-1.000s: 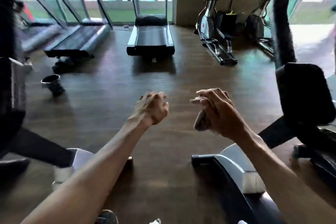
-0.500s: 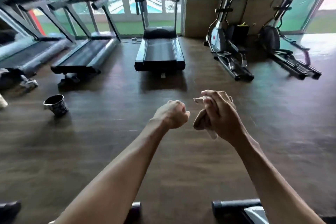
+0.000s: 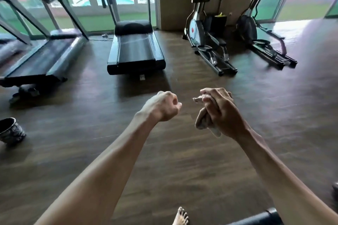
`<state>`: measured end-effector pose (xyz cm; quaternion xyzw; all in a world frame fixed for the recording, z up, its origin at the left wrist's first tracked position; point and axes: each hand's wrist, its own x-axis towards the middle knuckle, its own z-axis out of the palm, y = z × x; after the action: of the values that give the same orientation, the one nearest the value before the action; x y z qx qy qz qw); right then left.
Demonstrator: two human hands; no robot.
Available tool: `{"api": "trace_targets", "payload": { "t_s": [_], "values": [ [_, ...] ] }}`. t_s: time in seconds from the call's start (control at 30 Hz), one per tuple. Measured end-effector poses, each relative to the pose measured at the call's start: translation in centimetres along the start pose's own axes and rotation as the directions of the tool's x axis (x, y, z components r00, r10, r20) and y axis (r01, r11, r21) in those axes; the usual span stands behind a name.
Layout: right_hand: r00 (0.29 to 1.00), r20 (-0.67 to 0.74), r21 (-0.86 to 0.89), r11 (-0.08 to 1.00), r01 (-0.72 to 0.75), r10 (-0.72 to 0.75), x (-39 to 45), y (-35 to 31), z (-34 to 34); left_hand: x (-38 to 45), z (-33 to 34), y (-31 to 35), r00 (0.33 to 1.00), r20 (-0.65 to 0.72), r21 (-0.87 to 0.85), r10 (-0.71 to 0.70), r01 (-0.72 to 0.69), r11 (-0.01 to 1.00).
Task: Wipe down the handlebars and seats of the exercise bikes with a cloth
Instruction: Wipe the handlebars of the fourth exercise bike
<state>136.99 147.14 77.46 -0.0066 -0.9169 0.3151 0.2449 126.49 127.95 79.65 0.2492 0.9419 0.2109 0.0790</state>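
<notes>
My right hand (image 3: 222, 113) grips a bunched pale cloth (image 3: 203, 120), whose ends stick out above and below the fingers. My left hand (image 3: 162, 107) is curled into a fist beside it and holds nothing. Both hands hover in mid-air over the wooden floor (image 3: 182, 166). Only a black end of a bike base (image 3: 263, 218) shows at the bottom right corner; no bike seat or handlebar is in view.
Two treadmills (image 3: 136, 49) (image 3: 45, 56) stand ahead by the windows. Two elliptical trainers (image 3: 206, 42) (image 3: 261, 42) stand at the back right. A dark cup-like pot (image 3: 11, 131) sits on the floor at the left. My bare foot (image 3: 180, 217) shows at the bottom.
The view has swung away from the exercise bikes, which have left the frame at the sides and bottom. Both hands keep their pose; the right still holds the cloth.
</notes>
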Motion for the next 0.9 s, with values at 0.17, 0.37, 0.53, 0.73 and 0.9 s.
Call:
{"api": "trace_targets", "payload": {
  "t_s": [0.17,0.37,0.53,0.73,0.9],
  "values": [
    [0.999,0.004,-0.014,0.999,-0.041,0.041,6.8,6.1,0.3,10.4,1.6,1.6,0.996,0.093,0.019,0.016,-0.018,1.000],
    [0.989,-0.059,-0.067,0.988,-0.141,0.137,11.7,13.8,-2.5,21.5,4.1,7.3,0.978,0.158,0.017,0.139,-0.143,0.990],
    [0.949,-0.164,-0.118,0.949,-0.291,0.270,13.8,22.2,-6.1,30.8,8.5,14.8,0.923,0.243,-0.003,0.298,-0.306,0.952],
    [0.868,-0.283,-0.181,0.867,-0.465,0.407,15.8,34.1,-11.2,41.0,15.5,25.4,0.789,0.382,0.001,0.481,-0.521,0.854],
    [0.755,-0.432,-0.185,0.771,-0.610,0.493,16.6,41.2,-17.9,49.0,19.9,37.1,0.639,0.463,-0.001,0.614,-0.692,0.722]
  ]
}}
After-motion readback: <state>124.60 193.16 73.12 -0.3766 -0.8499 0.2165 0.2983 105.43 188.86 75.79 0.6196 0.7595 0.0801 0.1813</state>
